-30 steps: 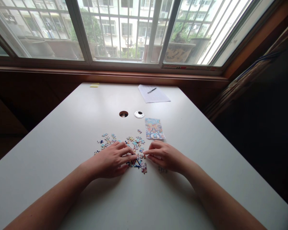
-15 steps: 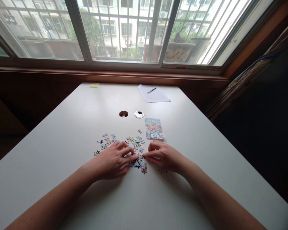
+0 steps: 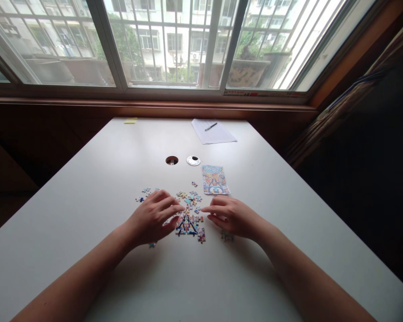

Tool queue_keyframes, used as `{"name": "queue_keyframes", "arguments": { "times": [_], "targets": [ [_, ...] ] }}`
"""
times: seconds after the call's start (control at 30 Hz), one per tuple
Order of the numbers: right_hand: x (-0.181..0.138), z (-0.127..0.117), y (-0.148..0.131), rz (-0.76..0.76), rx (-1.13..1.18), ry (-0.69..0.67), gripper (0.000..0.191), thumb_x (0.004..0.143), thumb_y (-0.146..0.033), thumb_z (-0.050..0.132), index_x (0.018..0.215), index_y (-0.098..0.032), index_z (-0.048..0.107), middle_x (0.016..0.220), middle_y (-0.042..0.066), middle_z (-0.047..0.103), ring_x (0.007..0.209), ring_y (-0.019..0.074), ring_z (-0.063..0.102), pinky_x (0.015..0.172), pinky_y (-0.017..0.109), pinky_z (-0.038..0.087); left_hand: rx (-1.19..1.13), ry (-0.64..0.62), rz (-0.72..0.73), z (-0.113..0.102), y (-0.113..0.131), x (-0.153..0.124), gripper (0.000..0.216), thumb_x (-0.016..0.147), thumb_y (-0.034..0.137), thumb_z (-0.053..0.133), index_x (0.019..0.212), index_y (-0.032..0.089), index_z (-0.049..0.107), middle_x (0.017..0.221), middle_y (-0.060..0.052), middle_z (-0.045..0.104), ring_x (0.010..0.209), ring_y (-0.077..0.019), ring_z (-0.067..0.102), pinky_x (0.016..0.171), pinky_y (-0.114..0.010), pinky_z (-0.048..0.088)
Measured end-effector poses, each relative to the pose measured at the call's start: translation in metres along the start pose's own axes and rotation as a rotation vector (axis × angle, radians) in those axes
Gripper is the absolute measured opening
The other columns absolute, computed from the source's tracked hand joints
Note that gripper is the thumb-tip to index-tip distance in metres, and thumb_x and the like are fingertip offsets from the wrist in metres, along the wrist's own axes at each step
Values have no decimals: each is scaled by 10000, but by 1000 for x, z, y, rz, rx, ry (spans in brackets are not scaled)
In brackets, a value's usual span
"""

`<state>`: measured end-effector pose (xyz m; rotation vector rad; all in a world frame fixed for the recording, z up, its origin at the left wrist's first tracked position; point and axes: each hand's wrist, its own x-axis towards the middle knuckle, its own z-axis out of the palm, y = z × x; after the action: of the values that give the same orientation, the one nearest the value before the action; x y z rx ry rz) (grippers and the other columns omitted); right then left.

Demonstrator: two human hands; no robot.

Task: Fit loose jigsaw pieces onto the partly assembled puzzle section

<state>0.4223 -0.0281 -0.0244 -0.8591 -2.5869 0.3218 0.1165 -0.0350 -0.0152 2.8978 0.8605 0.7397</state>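
A partly joined jigsaw puzzle lies on the white table between my two hands. My left hand hovers at its left side, fingers apart, with nothing visible in them. On the other side, my right hand has its thumb and index finger parted, the index tip near a loose puzzle piece. Several more loose pieces are scattered beyond the joined part. Some pieces lie past my left hand, which partly hides them. Other pieces sit in shadow below my right hand.
A colourful picture sheet lies beyond my right hand. Farther back are a round hole, a metal grommet cover, paper sheets with a pen on top, and a yellow slip. A barred window stands behind the table.
My left hand has lifted off the joined puzzle and drawn back to the left, uncovering more of it. The right hand's thumb and index finger have parted and moved slightly away from the puzzle's edge.
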Motion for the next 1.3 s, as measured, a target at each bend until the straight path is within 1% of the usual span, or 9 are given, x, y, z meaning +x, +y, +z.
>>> {"name": "queue_keyframes", "arguments": {
  "times": [0.17, 0.23, 0.33, 0.43, 0.67, 0.8, 0.93, 1.13, 1.3],
  "targets": [
    [-3, -12, 5, 6, -30, 40, 252, 949, -153, 559, 1120, -222, 731, 832, 49, 674, 762, 180, 627, 689, 303, 494, 51, 191, -106, 1, -22, -5, 298, 895, 124, 593, 1172, 214, 656, 949, -44, 693, 884, -213, 550, 838, -378, 484],
    [-5, -17, 8, 5, -66, 77, 241, 953, -152, 550, 1098, -217, 732, 819, 48, 675, 737, 177, 614, 662, 304, 486, 41, 302, -169, 1, -29, -7, 282, 893, 112, 590, 1147, 205, 669, 913, -44, 684, 873, -210, 558, 810, -360, 490],
    [-8, -24, 14, 9, -115, 163, 233, 955, -149, 552, 1091, -210, 731, 814, 50, 683, 730, 178, 606, 666, 314, 487, 7, 433, -299, -1, -38, -10, 218, 910, 128, 569, 1078, 196, 690, 850, -32, 657, 802, -189, 562, 796, -345, 491],
    [-11, -28, 21, 26, -152, 257, 219, 944, -158, 579, 1088, -214, 733, 824, 52, 696, 739, 183, 612, 709, 334, 498, -31, 510, -454, -5, -44, -12, 191, 922, 169, 554, 1038, 187, 704, 811, -19, 635, 726, -168, 551, 764, -320, 490],
    [-17, -29, 34, 136, -124, 427, 149, 939, -211, 608, 923, -191, 755, 725, 43, 667, 654, 170, 582, 659, 320, 485, -261, 649, -810, -8, -55, -17, 211, 878, 269, 585, 1002, 182, 733, 829, -17, 679, 715, -157, 598, 690, -267, 479],
    [-21, -28, 38, 233, -52, 508, 213, 947, -234, 586, 816, -190, 749, 664, 26, 622, 590, 149, 542, 534, 276, 431, -471, 816, -984, -5, -71, -23, 229, 809, 294, 647, 985, 182, 741, 776, -5, 645, 713, -150, 568, 647, -245, 430],
    [-21, -25, 41, 326, 34, 584, 247, 951, -248, 564, 792, -191, 745, 695, 29, 649, 605, 147, 566, 481, 255, 397, -534, 898, -1036, -3, -86, -28, 242, 780, 295, 638, 967, 171, 731, 734, 4, 590, 675, -135, 517, 598, -231, 388],
    [-21, -19, 49, 480, 89, 679, 284, 949, -330, 569, 777, -197, 752, 629, 5, 625, 572, 154, 561, 614, 301, 466, -610, 975, -1090, 0, -100, -33, 264, 720, 280, 631, 938, 155, 714, 704, 14, 555, 619, -108, 463, 565, -215, 357],
    [-21, -14, 53, 572, 174, 713, 333, 946, -408, 560, 771, -194, 745, 582, -6, 584, 557, 163, 561, 590, 293, 457, -644, 995, -1114, 3, -105, -35, 283, 688, 281, 622, 925, 154, 711, 692, 15, 553, 606, -105, 458, 551, -212, 350]
  ]
}}
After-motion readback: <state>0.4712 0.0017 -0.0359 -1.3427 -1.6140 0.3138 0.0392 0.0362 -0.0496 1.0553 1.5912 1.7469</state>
